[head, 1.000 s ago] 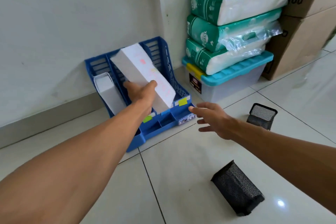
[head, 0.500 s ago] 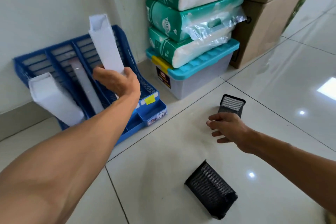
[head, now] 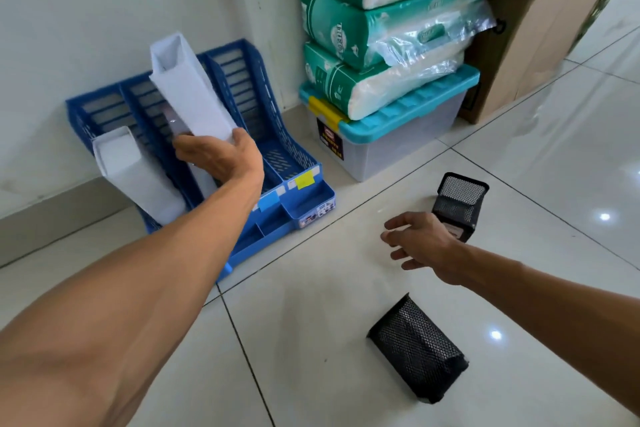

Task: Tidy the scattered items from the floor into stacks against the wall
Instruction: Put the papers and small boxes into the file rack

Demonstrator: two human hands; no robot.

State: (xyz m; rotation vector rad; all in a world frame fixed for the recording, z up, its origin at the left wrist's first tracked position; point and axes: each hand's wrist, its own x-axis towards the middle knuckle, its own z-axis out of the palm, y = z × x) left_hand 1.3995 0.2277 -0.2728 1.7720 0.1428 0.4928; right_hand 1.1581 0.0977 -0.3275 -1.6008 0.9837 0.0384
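Hands | my left hand grips white box | open right hand beside upright mesh cup, just beyond fingertips

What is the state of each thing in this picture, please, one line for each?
left hand: grips the white box, lifted
white box: held tilted above the file rack
second white box: leaning in the rack's left slot
blue file rack: on the floor, reclined against the wall
right hand: open, holds nothing
far mesh pen holder: upright
near mesh pen holder: tipped on its side
storage bin: lid on, latched, tissue packs stacked on top
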